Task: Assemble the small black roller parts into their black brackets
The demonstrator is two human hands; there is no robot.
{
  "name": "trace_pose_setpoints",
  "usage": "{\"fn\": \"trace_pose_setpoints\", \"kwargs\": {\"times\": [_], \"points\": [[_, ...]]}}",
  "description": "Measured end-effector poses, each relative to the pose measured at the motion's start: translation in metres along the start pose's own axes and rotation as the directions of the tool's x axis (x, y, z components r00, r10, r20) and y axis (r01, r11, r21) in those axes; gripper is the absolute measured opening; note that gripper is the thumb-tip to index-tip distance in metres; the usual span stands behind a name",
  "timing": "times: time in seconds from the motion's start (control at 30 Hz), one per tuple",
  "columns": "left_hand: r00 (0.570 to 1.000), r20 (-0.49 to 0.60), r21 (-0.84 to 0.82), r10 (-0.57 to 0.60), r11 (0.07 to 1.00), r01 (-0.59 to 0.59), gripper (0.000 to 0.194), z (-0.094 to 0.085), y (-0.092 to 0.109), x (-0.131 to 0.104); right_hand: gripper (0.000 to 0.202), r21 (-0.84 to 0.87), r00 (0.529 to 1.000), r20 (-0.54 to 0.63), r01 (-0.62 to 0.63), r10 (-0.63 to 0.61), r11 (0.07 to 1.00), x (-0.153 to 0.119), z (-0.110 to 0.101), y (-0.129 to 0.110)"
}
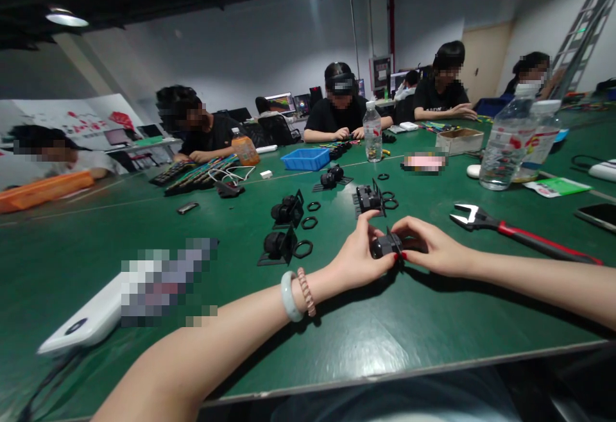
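Note:
Just above the table, a black cylindrical fitting with a thin flat plate [384, 247] is gripped between my two hands. My left hand [359, 252] closes its thumb and fingers round the cylinder end. On the plate side, the fingers and thumb of my right hand [428, 245] are closed on the same piece and partly hide it. Similar black fittings on plates [275, 245] lie to the left and beyond my hands. Beside them are black hexagonal rings [303, 249], and one more ring [384, 177] lies farther back.
The green table [231, 345] holds an adjustable wrench [510, 228] at right, water bottles [505, 143] behind it, and a blue tray [305, 160] ahead. A white device [91, 319] with a cable lies at left. Several people sit across the table; one co-worker's hands [349, 134] handle small parts.

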State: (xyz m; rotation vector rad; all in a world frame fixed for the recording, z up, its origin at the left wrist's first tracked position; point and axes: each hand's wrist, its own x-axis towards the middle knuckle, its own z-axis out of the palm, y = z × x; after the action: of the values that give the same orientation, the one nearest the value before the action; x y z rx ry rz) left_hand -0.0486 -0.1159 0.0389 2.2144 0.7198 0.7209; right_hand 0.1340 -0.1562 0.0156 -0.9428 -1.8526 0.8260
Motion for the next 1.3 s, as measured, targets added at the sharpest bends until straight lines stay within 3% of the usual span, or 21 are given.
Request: {"fn": "trace_pose_setpoints", "kwargs": {"times": [0.2,0.93,1.3], "points": [[1.0,0.029,-0.017,-0.004,1.0,0.004,0.071,-0.002,0.0035,0.0027,0.026,0.111,1.0,0.03,-0.006,0.002,0.994,0.0026,-0.0009,-0.0009],[0.993,-0.012,0.197,0.119,0.974,-0.114,0.071,-0.0006,0.0038,0.0018,0.026,0.029,0.999,0.05,0.021,-0.022,0.999,0.0023,-0.0028,-0.0004],[0.994,-0.015,0.208,0.107,0.973,-0.102,0.07,-0.0013,0.0061,0.0013,0.028,0.083,0.997,0.077,0.001,-0.007,0.997,0.0031,-0.0039,0.0028]]}}
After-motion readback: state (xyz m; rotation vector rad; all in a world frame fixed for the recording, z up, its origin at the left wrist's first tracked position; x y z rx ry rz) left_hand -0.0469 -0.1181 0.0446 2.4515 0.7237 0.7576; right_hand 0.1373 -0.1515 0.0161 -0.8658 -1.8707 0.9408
